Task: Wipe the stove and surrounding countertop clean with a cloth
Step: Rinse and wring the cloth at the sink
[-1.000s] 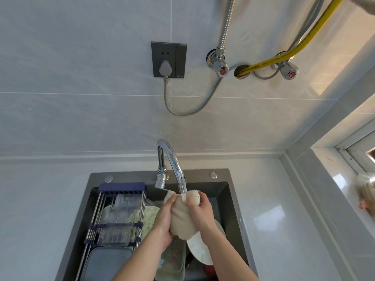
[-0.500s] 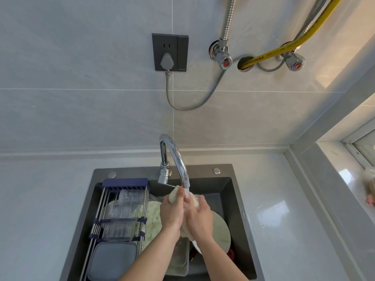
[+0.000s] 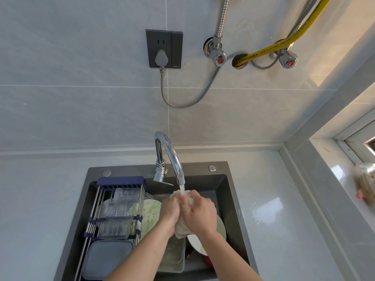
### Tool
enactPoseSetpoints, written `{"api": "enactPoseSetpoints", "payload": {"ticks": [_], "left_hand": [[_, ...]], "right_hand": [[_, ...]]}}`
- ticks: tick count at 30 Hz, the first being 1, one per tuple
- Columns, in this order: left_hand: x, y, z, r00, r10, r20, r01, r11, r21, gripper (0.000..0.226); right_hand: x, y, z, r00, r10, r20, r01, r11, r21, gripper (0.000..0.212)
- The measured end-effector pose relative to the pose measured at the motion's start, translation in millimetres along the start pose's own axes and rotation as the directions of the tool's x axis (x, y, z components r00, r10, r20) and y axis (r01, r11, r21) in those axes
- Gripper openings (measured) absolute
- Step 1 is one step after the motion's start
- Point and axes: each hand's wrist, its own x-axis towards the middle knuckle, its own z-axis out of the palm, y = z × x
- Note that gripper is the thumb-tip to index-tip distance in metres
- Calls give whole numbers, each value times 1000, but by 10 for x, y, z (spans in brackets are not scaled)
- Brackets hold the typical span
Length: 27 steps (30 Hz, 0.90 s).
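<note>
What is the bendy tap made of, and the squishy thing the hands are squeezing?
The tap looks like shiny chromed metal: it mirrors the light. The cloth looks like soft, pale fabric, wet from the water; it bunches up between the left hand and right hand.

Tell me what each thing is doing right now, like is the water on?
Faucet: running, water falling on the cloth.
Cloth: wet, bunched between both hands.
Left hand: grips the cloth.
Right hand: grips the cloth.
Sink: full of dirty dishes.
Drying rack: holds clear containers.
Plug: pushed into the socket.
</note>
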Motion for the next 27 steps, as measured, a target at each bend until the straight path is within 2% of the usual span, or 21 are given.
{"api": "enactPoseSetpoints", "payload": {"ticks": [3, 5, 7, 9, 11, 12, 14, 17, 20, 22, 25, 27], "left_hand": [[44, -52, -4, 998, -50, 26, 50, 999, -8, 45], [45, -44, 15, 997, -77, 23, 78, 997, -23, 46], [32, 12, 28, 999, -46, 19, 46, 999, -1, 39], [35, 44, 28, 997, 78, -17, -77, 995, 63, 33], [29, -24, -14, 967, 249, -55, -233, 951, 203, 52], [22, -91, -20, 950, 312, -32, -294, 923, 249, 60], [-83, -163, -19, 943, 320, 96, -333, 919, 210, 67], [-149, -150, -73, 942, 256, 215, -266, 964, 19, 57], [-31, -126, -123, 968, 164, 192, -141, 981, -132, 64], [24, -104, -110, 988, 83, 133, -61, 984, -166, 67], [106, -98, -105, 996, 11, 89, 14, 961, -276, 66], [81, -58, -117, 990, -30, 140, 80, 929, -362, 57]], "right_hand": [[48, 30, -4, 992, -124, -11, 123, 988, -98, 54], [84, 42, -27, 989, -145, -12, 143, 981, -134, 54], [123, 15, -69, 999, -28, 18, 31, 990, -138, 48], [161, 9, -71, 985, 167, 44, -163, 984, -72, 42], [180, 8, -63, 943, 322, 79, -327, 943, 66, 39], [188, 11, -51, 923, 370, 107, -382, 914, 134, 37], [202, 12, -55, 897, 404, 181, -440, 861, 256, 35], [196, -58, -137, 874, 382, 300, -484, 735, 475, 38], [125, -121, -316, 821, 335, 462, -569, 540, 620, 42], [73, -142, -410, 800, 264, 539, -595, 462, 657, 47], [36, -193, -411, 816, 210, 538, -565, 483, 669, 48], [12, -164, -318, 879, 256, 402, -471, 594, 652, 32]]}}
